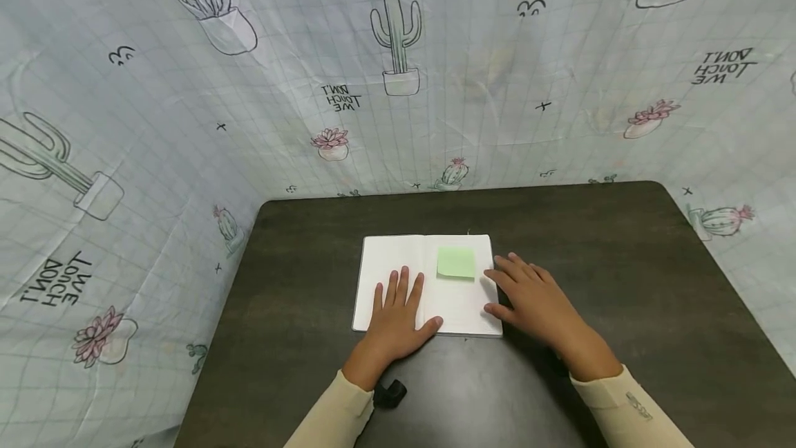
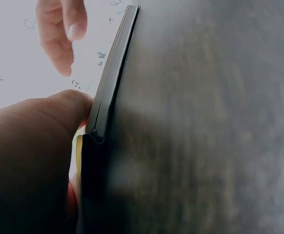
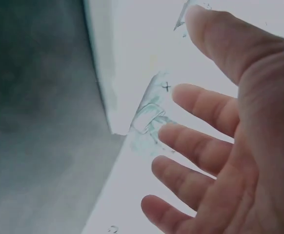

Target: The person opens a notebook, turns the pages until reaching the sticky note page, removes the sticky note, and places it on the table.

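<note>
An open notebook (image 1: 460, 306) with blank white pages lies on the dark table. On its right page, near the top, sits a pale green sticky note (image 1: 456, 263). My left hand (image 1: 398, 323) rests on the lower left page with fingers spread, its thumb reaching across to the right page. Over the notebook's right edge, my right hand (image 1: 531, 299) has its fingers extended and holds nothing. The left wrist view shows the page block (image 2: 113, 73) edge-on beside the left thumb (image 2: 76, 105). In the right wrist view the right hand's fingers (image 3: 195, 146) are spread apart.
The dark wooden table (image 1: 298, 282) extends around the notebook. A pale curtain (image 1: 460, 47) printed with cacti stands behind the table and along both sides. A black strap piece (image 1: 390, 394) shows beneath the left wrist.
</note>
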`<state>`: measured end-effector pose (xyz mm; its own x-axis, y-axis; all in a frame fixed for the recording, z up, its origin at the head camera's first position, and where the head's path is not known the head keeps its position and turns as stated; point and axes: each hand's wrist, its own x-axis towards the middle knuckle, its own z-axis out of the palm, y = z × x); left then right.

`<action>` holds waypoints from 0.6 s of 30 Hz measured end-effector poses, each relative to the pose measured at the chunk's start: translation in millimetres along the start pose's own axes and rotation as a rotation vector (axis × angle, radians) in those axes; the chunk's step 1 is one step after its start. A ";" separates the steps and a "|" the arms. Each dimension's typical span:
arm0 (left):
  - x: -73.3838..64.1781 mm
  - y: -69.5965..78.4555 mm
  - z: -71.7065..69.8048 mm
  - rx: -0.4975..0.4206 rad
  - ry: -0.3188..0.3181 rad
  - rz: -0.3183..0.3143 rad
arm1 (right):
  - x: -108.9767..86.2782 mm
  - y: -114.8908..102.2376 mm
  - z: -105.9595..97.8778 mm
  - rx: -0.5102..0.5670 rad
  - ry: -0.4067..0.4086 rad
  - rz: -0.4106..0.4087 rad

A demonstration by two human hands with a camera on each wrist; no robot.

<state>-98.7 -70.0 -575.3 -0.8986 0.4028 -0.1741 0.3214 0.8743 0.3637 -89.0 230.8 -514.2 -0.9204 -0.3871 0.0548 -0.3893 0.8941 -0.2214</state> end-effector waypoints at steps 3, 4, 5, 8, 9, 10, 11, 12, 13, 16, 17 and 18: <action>-0.3 -1.3 1.4 0.014 0.006 0.002 | 13.6 -3.6 -3.3 -0.057 0.051 -0.053; -0.3 -1.7 1.3 0.017 0.007 0.003 | 18.7 -4.9 -4.0 -0.077 0.066 -0.070; -0.1 -2.0 1.3 0.022 0.009 0.005 | 24.0 -6.3 -4.4 -0.098 0.080 -0.086; -1.7 -3.4 1.9 0.017 0.008 0.007 | 38.8 -10.8 -0.9 -0.152 0.101 -0.129; -2.4 -3.4 1.5 0.012 0.009 0.009 | 43.1 -12.0 1.0 -0.166 0.104 -0.140; -2.9 -3.4 1.2 0.011 0.008 0.011 | 47.2 -12.8 3.3 -0.184 0.105 -0.152; -3.4 -3.4 0.9 0.009 0.011 0.013 | 51.0 -13.4 5.7 -0.199 0.106 -0.165; -4.0 -3.3 0.3 0.007 0.012 0.014 | 54.2 -13.9 7.9 -0.214 0.108 -0.177; -4.3 -3.5 0.3 0.007 0.015 0.015 | 57.0 -14.3 10.1 -0.227 0.109 -0.190; -4.8 -4.0 -0.7 0.015 0.022 0.012 | 63.7 -14.6 15.2 -0.263 0.111 -0.215; -4.6 -4.2 -0.8 0.018 0.025 0.011 | 65.4 -14.2 16.7 -0.272 0.112 -0.217; -4.3 -4.3 -0.9 0.020 0.025 0.009 | 66.9 -13.7 18.1 -0.281 0.113 -0.218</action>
<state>-96.6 -75.7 -575.3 -0.9026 0.4042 -0.1479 0.3354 0.8759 0.3469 -144.5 188.6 -525.1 -0.8068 -0.5621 0.1819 -0.5570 0.8264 0.0828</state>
